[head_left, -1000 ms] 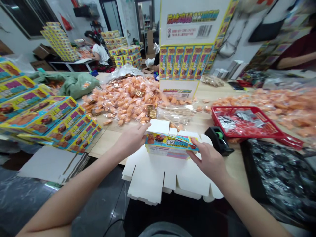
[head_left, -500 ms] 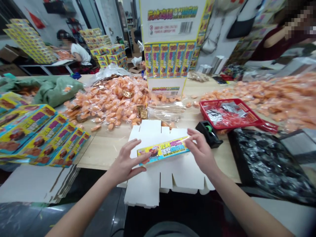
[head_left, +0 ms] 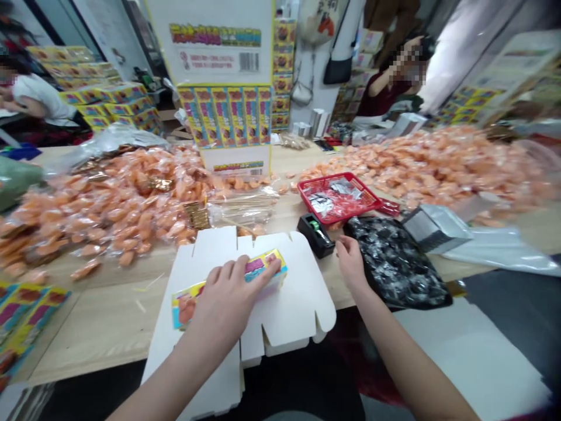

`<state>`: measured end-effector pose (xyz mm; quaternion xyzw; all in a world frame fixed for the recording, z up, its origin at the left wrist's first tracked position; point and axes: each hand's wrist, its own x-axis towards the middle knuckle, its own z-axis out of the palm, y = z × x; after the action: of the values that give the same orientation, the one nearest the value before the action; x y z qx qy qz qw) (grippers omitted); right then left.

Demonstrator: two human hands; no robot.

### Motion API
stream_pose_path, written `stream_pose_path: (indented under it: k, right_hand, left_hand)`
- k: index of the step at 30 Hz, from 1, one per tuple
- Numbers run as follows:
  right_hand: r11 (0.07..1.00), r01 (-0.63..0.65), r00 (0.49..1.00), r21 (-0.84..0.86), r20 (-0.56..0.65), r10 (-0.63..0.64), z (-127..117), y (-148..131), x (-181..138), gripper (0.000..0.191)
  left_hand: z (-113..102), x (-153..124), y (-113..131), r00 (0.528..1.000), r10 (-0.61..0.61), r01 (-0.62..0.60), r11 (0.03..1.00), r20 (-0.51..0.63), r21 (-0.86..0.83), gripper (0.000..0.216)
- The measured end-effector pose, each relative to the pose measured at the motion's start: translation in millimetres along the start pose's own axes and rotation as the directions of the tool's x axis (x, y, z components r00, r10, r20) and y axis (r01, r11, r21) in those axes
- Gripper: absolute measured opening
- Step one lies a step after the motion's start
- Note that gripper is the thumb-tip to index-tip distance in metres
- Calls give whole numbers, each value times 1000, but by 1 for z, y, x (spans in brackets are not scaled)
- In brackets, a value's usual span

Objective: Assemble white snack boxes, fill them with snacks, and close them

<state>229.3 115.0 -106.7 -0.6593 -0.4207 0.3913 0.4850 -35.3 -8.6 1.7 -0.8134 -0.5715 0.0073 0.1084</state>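
My left hand (head_left: 228, 292) lies over a long, narrow yellow-and-blue printed box (head_left: 184, 305), its fingers and thumb holding the box near its right end. The box rests on a stack of flat white cardboard blanks (head_left: 293, 292) with cut flaps. My right hand (head_left: 352, 266) is beside the black tape dispenser (head_left: 316, 235), just right of its front end. Its thumb and fingertips are pinched together; whatever may be between them is too small to make out. A green roll shows inside the dispenser.
Heaps of orange wrapped pieces (head_left: 127, 204) spread across the table. A red basket (head_left: 377, 202) with silver packets stands behind the dispenser. A black bag (head_left: 394, 263) lies to the right. A tall display carton (head_left: 223, 70) stands at the back. Two people sit farther off.
My view has turned to the right. My right hand has left the box and moved over beside the tape dispenser. My left hand has shifted across the box and now grips it.
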Motion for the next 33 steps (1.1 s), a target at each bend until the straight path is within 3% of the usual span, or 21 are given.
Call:
stream_pose_path:
  k: [2, 5, 7, 10, 15, 19, 24, 26, 28, 30, 33]
  right_hand:
    - [995, -78, 997, -66, -31, 76, -13, 7, 34, 32]
    - [975, -213, 969, -63, 112, 219, -12, 4, 65, 18]
    - [956, -291, 935, -35, 201, 291, -8, -2, 72, 15]
    - [943, -322, 921, 85, 257, 292, -11, -3, 67, 16]
    - [924, -283, 954, 258, 171, 245, -20, 22, 45, 15]
    - [931, -214, 977, 297, 45, 210, -9, 44, 36, 14]
    - [948, -118, 988, 296, -63, 143, -7, 38, -2, 21]
    - [957, -80, 997, 279, 23, 76, -11, 18, -32, 25]
    - [969, -12, 981, 248, 192, -37, -13, -9, -63, 31]
    - [974, 38, 916, 225, 381, -123, -6, -39, -92, 39]
    - [975, 12, 805, 220, 577, -140, 18, -71, -122, 61]
  left_hand:
    - [3, -2, -6, 1000, -4, 5, 999, -20, 36, 81]
    - [9, -1, -10, 1000, -9, 10, 998, -22, 60, 72]
    - [14, 0, -10, 1000, 1, 1, 998, -26, 66, 69]
    - [18, -1, -9, 999, 11, -8, 997, -47, 73, 67]
    - [18, -2, -10, 999, 13, -9, 997, -52, 71, 66]
    - [18, -2, -8, 998, 21, -16, 997, -63, 79, 67]
    - [14, -3, -6, 986, 26, -30, 999, -163, -25, 57]
    - [11, -5, -9, 981, 55, -83, 986, -185, -144, 49]
    - [8, -7, -12, 976, 82, -134, 958, -204, -255, 36]
    - [6, -11, -14, 969, 73, -142, 947, -236, -289, 26]
    - [6, -15, -14, 959, 56, -132, 955, -278, -264, 26]
